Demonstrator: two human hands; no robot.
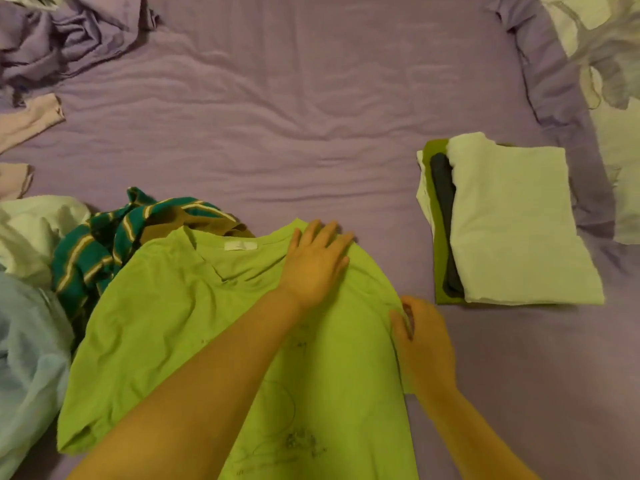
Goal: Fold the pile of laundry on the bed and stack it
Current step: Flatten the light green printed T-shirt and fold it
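Note:
A lime green t-shirt (166, 327) lies spread on the purple bed sheet (277, 133), collar away from me. My left hand (317, 263) presses flat on its right shoulder, fingers straight. My right hand (420, 344) pinches the shirt's right edge at the sleeve area, fingers curled on the fabric. To the right sits a stack of folded laundry (512, 223): a white piece on top, dark grey and green pieces under it.
Unfolded clothes lie at the left: a green striped garment (104, 244), a light blue piece (27, 358), a white piece (31, 226) and pale pink sleeves (27, 119). Crumpled purple fabric (69, 39) fills the top left. A pillow (609, 98) is at the far right.

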